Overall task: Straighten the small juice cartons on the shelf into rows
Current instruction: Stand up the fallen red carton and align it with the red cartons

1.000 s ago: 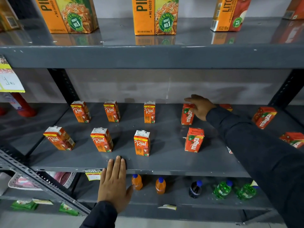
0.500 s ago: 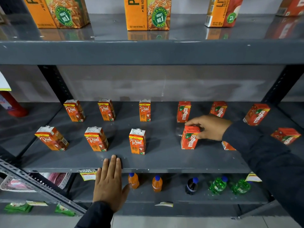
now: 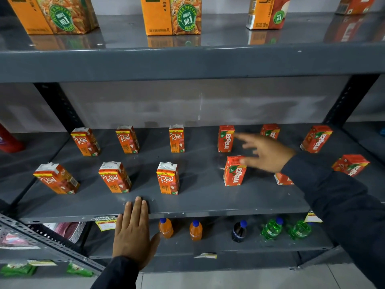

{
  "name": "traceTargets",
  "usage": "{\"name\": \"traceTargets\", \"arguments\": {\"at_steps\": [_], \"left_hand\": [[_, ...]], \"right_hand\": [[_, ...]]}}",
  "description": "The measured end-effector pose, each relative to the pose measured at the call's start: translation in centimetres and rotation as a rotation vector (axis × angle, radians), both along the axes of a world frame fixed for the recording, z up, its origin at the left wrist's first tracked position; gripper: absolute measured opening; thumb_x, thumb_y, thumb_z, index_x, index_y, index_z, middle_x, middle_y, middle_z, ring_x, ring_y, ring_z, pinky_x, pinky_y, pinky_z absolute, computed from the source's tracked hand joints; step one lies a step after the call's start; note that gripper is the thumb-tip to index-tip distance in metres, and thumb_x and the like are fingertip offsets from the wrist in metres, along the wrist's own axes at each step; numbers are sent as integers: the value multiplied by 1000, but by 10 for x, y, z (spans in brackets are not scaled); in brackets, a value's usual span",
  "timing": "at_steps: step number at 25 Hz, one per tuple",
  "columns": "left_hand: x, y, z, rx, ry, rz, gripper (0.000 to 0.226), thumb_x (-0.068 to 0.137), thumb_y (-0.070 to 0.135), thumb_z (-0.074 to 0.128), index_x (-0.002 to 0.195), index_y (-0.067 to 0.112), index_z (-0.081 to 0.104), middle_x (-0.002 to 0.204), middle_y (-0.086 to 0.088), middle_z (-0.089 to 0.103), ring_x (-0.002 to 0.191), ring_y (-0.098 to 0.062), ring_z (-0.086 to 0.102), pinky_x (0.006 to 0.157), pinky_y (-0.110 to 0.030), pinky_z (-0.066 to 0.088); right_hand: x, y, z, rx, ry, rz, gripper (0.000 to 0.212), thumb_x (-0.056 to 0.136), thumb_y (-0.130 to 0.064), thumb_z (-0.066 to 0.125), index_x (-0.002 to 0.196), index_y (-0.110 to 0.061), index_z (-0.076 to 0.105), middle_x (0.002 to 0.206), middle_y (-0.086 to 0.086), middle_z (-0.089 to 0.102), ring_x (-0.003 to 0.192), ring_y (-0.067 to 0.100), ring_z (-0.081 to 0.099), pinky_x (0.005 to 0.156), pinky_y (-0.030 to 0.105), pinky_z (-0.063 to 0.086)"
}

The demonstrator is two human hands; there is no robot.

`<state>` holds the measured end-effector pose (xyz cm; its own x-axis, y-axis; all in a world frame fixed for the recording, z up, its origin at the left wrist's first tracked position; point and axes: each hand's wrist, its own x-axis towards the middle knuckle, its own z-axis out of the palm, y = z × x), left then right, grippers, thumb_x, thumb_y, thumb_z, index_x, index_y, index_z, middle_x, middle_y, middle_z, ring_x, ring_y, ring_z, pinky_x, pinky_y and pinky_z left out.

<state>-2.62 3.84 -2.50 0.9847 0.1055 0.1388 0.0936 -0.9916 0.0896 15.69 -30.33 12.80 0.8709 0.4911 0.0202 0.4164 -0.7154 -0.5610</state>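
Observation:
Small juice cartons stand in two rows on the grey middle shelf. On the left are orange Real cartons, such as the front middle Real carton. On the right are red Maaza cartons: a back Maaza carton, a front Maaza carton, a tilted carton at the back right and another tilted carton at the far right. My right hand hovers blurred above the front Maaza carton, fingers spread, holding nothing. Part of one carton shows under my wrist. My left hand lies flat on the shelf's front edge.
Large juice cartons stand on the upper shelf. Small drink bottles stand on the lower shelf, below the front edge. A price tag hangs on the shelf lip. A slanted metal rail runs at the lower left.
My right hand has let go of the front Maaza carton and lifted up and to the right, fingers spreading. Before that it came forward from the back Maaza carton. My left hand stayed put.

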Motion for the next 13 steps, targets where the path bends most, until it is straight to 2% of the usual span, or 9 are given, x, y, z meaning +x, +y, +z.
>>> {"name": "traceTargets", "arguments": {"at_steps": [2, 3, 6, 8, 10, 13], "left_hand": [[1, 0, -2, -3, 4, 9, 98, 76, 57, 64, 145, 6, 17, 155, -11, 15, 142, -32, 6, 112, -51, 15], [0, 0, -3, -9, -1, 11, 98, 75, 56, 66, 145, 6, 19, 155, -12, 16, 142, -32, 7, 112, -51, 16], [0, -2, -1, -26, 3, 22, 98, 75, 56, 65, 146, 7, 17, 155, -10, 14, 142, -31, 6, 112, -51, 15], [0, -3, 1, -18, 25, 32, 98, 79, 58, 59, 147, 10, 7, 156, -8, 4, 142, -29, -3, 114, -49, 9], [-1, -3, 2, 3, 47, 39, 97, 82, 60, 52, 146, 12, -3, 157, -6, -4, 142, -27, -11, 115, -46, 4], [-2, -4, 6, -24, 37, 39, 95, 82, 56, 55, 147, 12, 1, 156, -6, -3, 142, -28, -9, 115, -46, 5]], "right_hand": [[3, -4, 13, 281, -50, -126, 61, 82, -11, 65, 134, -31, 42, 129, -5, 52, 112, 16, 58, 86, 30, 49], [2, -3, 18, 347, -112, -177, 53, 83, -8, 63, 130, -28, 48, 125, -4, 56, 104, 14, 61, 83, 27, 50], [-17, 20, 19, 361, -316, -139, 38, 81, -6, 62, 113, -26, 62, 107, 3, 65, 84, 8, 65, 76, 22, 53], [-34, 50, 10, 337, -371, -16, 31, 79, -11, 63, 108, -21, 67, 99, -1, 64, 80, 9, 64, 72, 26, 55], [-46, 83, -5, 278, -308, 82, 38, 78, -20, 66, 116, -21, 63, 106, 0, 63, 88, 11, 63, 76, 31, 55], [-54, 127, -32, 152, -132, 126, 64, 78, -35, 67, 136, -32, 39, 137, 1, 49, 118, 17, 52, 95, 32, 45]]}}
